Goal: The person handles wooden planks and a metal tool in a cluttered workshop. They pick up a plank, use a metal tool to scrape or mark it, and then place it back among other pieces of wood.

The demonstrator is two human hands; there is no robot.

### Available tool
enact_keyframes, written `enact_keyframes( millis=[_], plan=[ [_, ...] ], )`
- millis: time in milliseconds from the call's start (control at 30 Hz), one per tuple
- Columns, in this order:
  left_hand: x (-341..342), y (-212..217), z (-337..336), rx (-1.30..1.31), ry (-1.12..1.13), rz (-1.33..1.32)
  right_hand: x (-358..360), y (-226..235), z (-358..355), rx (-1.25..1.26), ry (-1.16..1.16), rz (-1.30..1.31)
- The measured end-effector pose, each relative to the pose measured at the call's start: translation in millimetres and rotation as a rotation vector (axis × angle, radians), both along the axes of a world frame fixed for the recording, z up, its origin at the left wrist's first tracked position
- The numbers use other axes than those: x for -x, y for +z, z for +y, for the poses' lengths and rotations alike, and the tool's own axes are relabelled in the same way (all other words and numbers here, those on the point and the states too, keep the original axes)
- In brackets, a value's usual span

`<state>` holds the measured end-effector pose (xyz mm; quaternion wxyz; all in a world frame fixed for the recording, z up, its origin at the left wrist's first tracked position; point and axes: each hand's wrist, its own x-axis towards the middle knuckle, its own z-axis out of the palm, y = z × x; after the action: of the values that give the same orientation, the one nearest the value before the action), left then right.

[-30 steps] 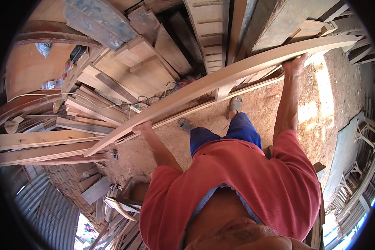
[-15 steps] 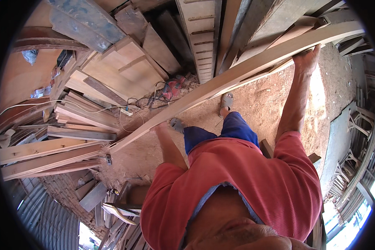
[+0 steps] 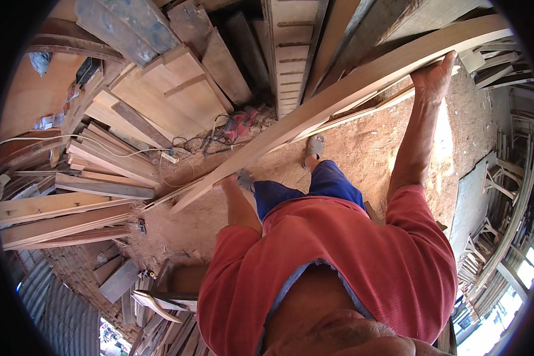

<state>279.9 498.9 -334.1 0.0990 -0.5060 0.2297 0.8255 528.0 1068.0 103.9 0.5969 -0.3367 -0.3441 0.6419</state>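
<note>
A long, pale wooden plank [image 3: 314,113] slants across in front of me, from the lower left to the upper right. My right hand [image 3: 434,78] grips its lower edge near the far right end, arm stretched out. Nearer the plank's left end, my left hand [image 3: 225,183] holds it from the near side, its fingers partly hidden behind the wood. Just beyond the plank and roughly along it runs a thinner wooden strip [image 3: 391,98], partly covered by it.
Stacked boards [image 3: 110,160] lie at the left, with a white cable [image 3: 59,137] across them. A red power tool [image 3: 240,123] rests on the dusty floor [image 3: 368,142] by leaning wooden panels [image 3: 172,95]. Wooden frames [image 3: 498,184] stand at the right.
The plank's left end has shifted right, away from the stacked boards, and its far right end sits a little higher. Both hands keep hold of it. My view has turned slightly.
</note>
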Motion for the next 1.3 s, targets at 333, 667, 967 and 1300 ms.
enact_keyframes(
  millis=[333, 667, 967, 1300],
  plan=[
    [0.6, 62.8, -39.3, 1.893, -0.972, -0.378, 10.0, -5.4, -2.3, -0.032, 0.11, -0.039],
    [14.0, 341.3, 277.6, 0.163, -2.374, 1.392, -15.2, -9.8, 0.9, -0.17, 0.387, 0.158],
    [5.4, 326.6, 299.9, 0.049, -2.527, 1.067, -101.4, -26.4, 119.6, 0.084, -0.166, 0.467],
    [14.1, 299.7, 293.1, -0.178, -2.534, 0.97, -36.8, 86.5, 216.3, -0.534, -0.498, -0.251]
  ],
)
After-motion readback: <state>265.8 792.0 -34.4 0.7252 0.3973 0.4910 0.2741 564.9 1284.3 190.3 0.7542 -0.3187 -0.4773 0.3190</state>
